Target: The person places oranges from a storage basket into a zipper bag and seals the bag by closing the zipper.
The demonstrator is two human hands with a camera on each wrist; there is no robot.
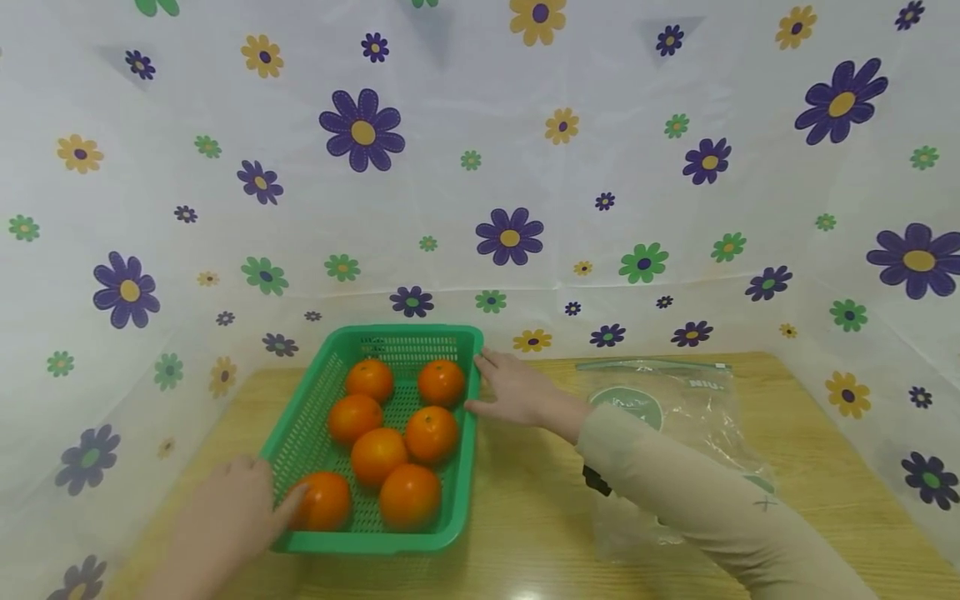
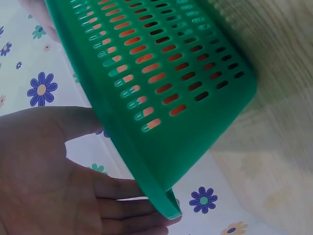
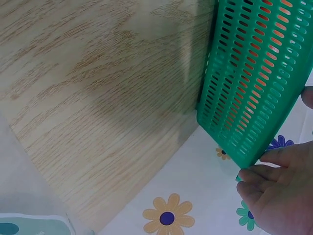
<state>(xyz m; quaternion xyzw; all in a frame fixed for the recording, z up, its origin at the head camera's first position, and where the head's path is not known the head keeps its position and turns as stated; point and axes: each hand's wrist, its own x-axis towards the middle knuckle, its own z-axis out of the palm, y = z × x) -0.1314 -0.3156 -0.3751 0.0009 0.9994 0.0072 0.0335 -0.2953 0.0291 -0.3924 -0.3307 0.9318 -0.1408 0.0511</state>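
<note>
A green plastic basket (image 1: 468,467) with slotted walls holds several oranges (image 1: 378,458). My left hand (image 1: 232,508) grips its near left side, thumb over the rim beside an orange. In the left wrist view that hand (image 2: 54,171) shows its palm, with thumb and fingers against the basket's rim (image 2: 124,147). At the far right corner, my right hand (image 1: 517,387) holds the rim with fingers and thumb spread apart. The right wrist view has this hand (image 3: 281,191) at the basket's corner (image 3: 247,159). Whether the basket's underside touches the table cannot be told.
A clear zip bag (image 1: 705,408) with a green top strip lies flat to the right, partly under my right forearm (image 1: 675,475). Beneath everything is a wooden table (image 1: 525,500). A flower-patterned sheet (image 1: 442,192) rises behind and at both sides.
</note>
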